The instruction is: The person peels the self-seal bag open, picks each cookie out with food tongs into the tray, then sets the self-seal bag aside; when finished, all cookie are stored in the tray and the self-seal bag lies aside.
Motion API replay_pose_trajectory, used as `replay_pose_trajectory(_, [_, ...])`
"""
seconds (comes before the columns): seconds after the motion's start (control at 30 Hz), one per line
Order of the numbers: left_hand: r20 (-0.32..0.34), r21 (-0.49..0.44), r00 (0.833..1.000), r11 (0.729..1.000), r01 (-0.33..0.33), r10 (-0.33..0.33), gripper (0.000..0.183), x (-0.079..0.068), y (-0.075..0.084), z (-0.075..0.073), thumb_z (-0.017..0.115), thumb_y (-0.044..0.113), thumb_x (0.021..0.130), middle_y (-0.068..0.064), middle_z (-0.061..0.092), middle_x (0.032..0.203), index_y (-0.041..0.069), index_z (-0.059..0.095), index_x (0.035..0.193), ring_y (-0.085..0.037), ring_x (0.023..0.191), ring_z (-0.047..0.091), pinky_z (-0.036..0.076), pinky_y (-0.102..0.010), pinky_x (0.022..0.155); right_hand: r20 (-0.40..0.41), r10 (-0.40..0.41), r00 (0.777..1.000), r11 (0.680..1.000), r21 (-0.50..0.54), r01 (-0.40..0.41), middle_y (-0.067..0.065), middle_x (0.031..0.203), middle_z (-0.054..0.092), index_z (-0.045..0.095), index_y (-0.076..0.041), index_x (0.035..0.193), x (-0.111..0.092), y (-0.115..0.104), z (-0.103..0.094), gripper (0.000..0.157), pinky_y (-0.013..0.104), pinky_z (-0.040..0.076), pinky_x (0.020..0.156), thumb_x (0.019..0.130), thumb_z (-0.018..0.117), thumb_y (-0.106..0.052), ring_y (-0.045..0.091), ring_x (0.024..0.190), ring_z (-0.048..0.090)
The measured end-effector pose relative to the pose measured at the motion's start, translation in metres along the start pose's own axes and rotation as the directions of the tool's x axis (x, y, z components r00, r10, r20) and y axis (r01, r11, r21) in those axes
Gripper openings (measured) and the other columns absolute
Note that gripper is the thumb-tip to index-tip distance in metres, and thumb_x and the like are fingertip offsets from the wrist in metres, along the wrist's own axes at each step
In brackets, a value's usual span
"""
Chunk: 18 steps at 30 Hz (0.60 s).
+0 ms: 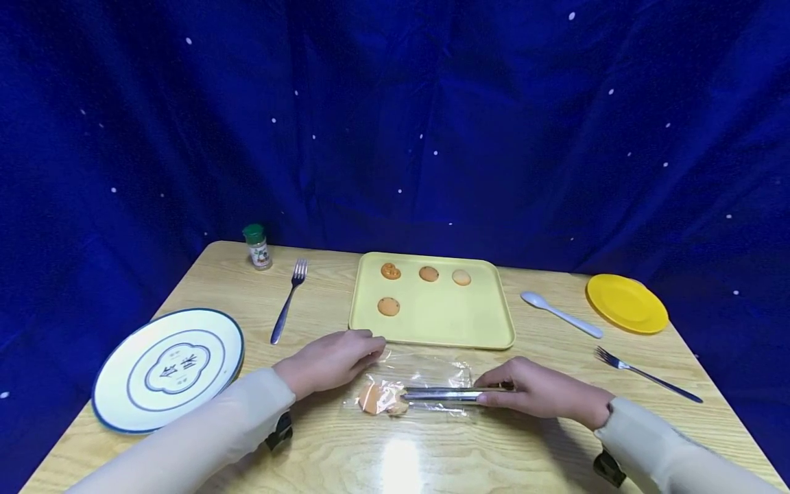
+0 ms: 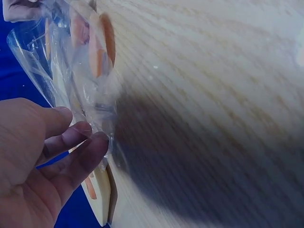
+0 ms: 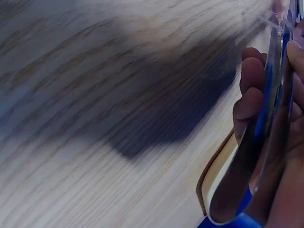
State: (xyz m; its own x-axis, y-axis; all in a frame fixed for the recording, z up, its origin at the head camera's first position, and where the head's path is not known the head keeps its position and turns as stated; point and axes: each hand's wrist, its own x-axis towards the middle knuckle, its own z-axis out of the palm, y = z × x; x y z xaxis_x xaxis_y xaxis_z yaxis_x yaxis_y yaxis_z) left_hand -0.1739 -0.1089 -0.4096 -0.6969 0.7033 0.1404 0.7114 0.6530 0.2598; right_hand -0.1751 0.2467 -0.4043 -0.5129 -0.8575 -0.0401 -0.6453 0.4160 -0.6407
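Note:
A clear plastic bag (image 1: 432, 370) lies on the table in front of the tray, with cookies (image 1: 369, 398) inside its left part. My left hand (image 1: 338, 360) pinches the bag's far left edge, fingertips (image 2: 99, 142) on the film in the left wrist view. Metal tongs (image 1: 441, 394) are gripped in my right hand (image 1: 531, 391), their arms nearly together and their tips reaching into the bag right at a cookie. The right wrist view shows the tongs' bent end (image 3: 228, 204) beside the palm. Beyond the bag, the pale yellow tray (image 1: 453, 322) bears several cookies (image 1: 389, 306), spaced apart.
Leftward lie a large white plate (image 1: 129, 384) with a blue rim, a fork (image 1: 284, 315) and a green-capped seasoning jar (image 1: 259, 250). On the right are a pale spoon (image 1: 561, 314), another fork (image 1: 654, 377) and a yellow plate (image 1: 626, 304). A dark blue curtain (image 1: 395, 137) hangs behind.

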Motion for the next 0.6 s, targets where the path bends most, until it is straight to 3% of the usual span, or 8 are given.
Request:
replay_pose_trajectory(0.1, [0.010,-0.002,1.000,1.000,0.001,-0.001,0.015,0.000,0.000,-0.001,0.052,0.016,0.100,0.008,0.048,0.073,0.015,0.055,0.086,-0.005,0.065,0.046,0.041,-0.019,0.059,0.028,0.000,1.000,0.999,0.041,-0.001,0.000,0.082,0.070,0.069,-0.016,0.101,0.006,-0.001,0.000,0.020,0.016,0.048,0.061,0.100,0.053,-0.029,-0.008,0.066,0.052])
replay_pose_trajectory(0.27, [0.016,-0.015,1.000,1.000,-0.009,0.010,0.016,0.000,-0.001,0.000,0.052,0.017,0.100,0.007,0.048,0.073,0.015,0.055,0.085,-0.005,0.065,0.046,0.041,-0.018,0.059,0.067,0.069,0.995,0.981,0.177,-0.080,0.014,0.074,0.065,0.068,-0.012,0.098,0.008,-0.003,-0.001,0.022,0.018,0.044,0.045,0.099,0.054,-0.029,-0.004,0.049,0.045])
replay_pose_trajectory(0.6, [0.013,-0.016,1.000,1.000,-0.012,0.012,0.017,-0.001,-0.003,0.001,0.053,0.017,0.100,0.007,0.048,0.072,0.016,0.054,0.083,-0.005,0.065,0.046,0.041,-0.018,0.058,-0.012,0.162,0.987,0.968,0.193,-0.157,0.016,0.074,0.063,0.069,-0.011,0.100,-0.008,0.005,-0.009,0.021,0.023,0.045,0.043,0.099,0.056,-0.028,0.001,0.048,0.047])
